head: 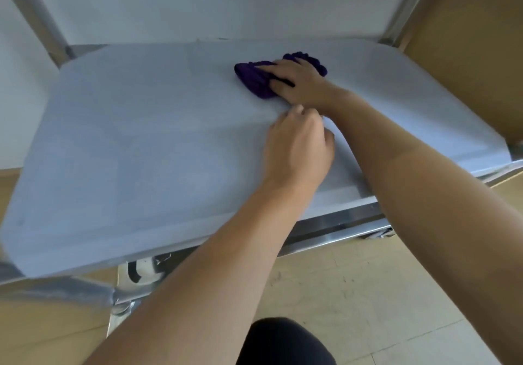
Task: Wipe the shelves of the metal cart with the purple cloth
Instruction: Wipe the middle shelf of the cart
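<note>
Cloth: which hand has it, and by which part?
The right hand presses on the middle of the cloth, fingers spread. The left hand lies curled on the shelf; whether it pinches anything cannot be told.

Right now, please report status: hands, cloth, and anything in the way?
Right hand flat on purple cloth, toward far side of shelf. Left hand curled on pale sheet, grip unclear. Sheet covers the shelf.

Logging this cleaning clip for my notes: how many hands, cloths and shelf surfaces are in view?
Hands: 2, the left hand and the right hand
Cloths: 1, the purple cloth
Shelves: 1, the cart shelf
Total: 4
</note>
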### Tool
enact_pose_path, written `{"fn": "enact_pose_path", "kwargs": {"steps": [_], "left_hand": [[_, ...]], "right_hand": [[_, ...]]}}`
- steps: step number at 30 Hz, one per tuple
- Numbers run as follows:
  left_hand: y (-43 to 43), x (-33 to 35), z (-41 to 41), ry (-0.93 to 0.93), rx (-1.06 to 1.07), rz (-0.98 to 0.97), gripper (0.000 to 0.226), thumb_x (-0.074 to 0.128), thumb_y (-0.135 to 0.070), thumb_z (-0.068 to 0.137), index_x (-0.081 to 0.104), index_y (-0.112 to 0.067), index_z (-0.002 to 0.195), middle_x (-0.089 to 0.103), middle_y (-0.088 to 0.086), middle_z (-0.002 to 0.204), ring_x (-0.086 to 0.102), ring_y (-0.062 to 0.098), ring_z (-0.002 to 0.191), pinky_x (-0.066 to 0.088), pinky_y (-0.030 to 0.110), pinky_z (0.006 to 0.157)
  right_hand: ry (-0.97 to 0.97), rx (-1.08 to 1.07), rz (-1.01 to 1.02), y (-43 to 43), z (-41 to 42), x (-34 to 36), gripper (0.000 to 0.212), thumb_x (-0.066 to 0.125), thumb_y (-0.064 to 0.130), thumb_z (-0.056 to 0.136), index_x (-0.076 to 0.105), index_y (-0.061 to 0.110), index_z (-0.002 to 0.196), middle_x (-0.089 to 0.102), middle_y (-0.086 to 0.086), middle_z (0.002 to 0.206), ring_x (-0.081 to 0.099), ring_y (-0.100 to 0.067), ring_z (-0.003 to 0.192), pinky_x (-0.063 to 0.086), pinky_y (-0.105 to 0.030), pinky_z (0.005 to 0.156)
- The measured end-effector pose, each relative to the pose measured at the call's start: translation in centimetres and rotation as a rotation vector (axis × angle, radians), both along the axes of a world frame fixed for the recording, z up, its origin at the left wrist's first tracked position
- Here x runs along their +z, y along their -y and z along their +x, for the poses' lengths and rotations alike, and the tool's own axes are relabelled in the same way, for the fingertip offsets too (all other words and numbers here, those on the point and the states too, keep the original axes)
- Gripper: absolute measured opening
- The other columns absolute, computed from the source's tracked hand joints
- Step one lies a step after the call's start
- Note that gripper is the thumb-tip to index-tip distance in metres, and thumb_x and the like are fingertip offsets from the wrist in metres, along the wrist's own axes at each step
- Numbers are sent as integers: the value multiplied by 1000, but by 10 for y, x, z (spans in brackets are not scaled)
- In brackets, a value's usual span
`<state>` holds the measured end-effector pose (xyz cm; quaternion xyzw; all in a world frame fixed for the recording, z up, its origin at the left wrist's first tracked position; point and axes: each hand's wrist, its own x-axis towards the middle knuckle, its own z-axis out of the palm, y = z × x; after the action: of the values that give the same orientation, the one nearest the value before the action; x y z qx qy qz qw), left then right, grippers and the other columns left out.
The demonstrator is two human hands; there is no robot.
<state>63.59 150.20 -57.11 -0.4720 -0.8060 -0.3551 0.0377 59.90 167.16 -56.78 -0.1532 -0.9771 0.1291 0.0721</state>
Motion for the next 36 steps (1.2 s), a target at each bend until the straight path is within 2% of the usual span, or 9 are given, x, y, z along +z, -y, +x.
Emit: {"fn": "enact_pose_path", "kwargs": {"steps": [3, 7, 10, 13, 17, 23, 27, 30, 36], "left_hand": [[3, 5, -5, 104, 100, 115, 16, 50, -17, 88, 59, -5, 84, 63, 11, 90, 58, 29, 81, 31, 29, 60], [3, 5, -6, 48, 283, 270, 30, 39, -24, 82, 62, -5, 82, 62, 13, 91, 56, 34, 87, 39, 39, 67], [4, 6, -7, 17, 387, 285, 26, 41, -24, 81, 60, -7, 86, 60, 13, 93, 54, 35, 91, 39, 39, 69], [5, 4, -8, 62, 331, 236, 21, 46, -21, 83, 58, -7, 93, 59, 12, 99, 53, 34, 96, 38, 39, 71], [12, 4, -8, 79, 210, 181, 16, 47, -15, 85, 58, -8, 94, 59, 13, 102, 50, 34, 100, 37, 38, 79], [31, 17, -22, 92, 51, -72, 29, 52, -28, 92, 59, -10, 114, 50, 13, 118, 44, 33, 111, 37, 35, 92], [42, 12, -27, 142, -52, -205, 51, 62, -43, 85, 53, -14, 126, 50, 12, 123, 41, 33, 118, 39, 38, 96], [47, 9, -25, 134, -115, -233, 62, 67, -47, 82, 47, -21, 135, 45, 9, 127, 36, 32, 122, 38, 41, 101], [53, 7, -24, 86, -131, -83, 45, 72, -24, 82, 55, -16, 124, 45, 9, 121, 51, 33, 105, 44, 38, 89]], "right_hand": [[-18, -19, -63, 17, 25, 8, 39, 42, 24, 103, 51, 25, 141, 55, 1, 134, 41, -19, 130, 14, -33, 118], [-11, -16, 59, 46, 58, 10, 22, 47, 26, 92, 60, 29, 109, 47, 19, 93, 49, -16, 103, 23, -22, 92], [-113, -57, -15, 66, 88, 4, 26, 53, 15, 91, 65, 18, 115, 55, 10, 105, 50, -23, 113, 29, -29, 103], [-154, -122, -63, 90, 112, 0, 36, 46, 21, 94, 64, 17, 125, 61, 1, 129, 48, -20, 122, 26, -42, 115], [-123, -185, -22, 110, 127, -8, 50, 31, 46, 89, 63, 28, 123, 58, 9, 135, 49, -24, 126, 25, -47, 115], [-382, -242, -232, 107, 141, 5, 41, 44, 10, 93, 63, 18, 128, 57, 1, 135, 46, -19, 129, 35, -30, 110], [-166, -406, -82, 95, 141, 1, 57, 37, 26, 87, 48, 31, 142, 36, -8, 154, 26, -37, 142, 21, -44, 118], [-107, -416, -94, 94, 139, 2, 64, 35, 39, 81, 44, 35, 144, 40, -7, 149, 35, -35, 136, 25, -45, 116], [-285, -310, -1, 110, 143, 12, 47, 53, 29, 82, 64, 24, 127, 52, -9, 123, 49, -20, 120, 30, -31, 104]]}}
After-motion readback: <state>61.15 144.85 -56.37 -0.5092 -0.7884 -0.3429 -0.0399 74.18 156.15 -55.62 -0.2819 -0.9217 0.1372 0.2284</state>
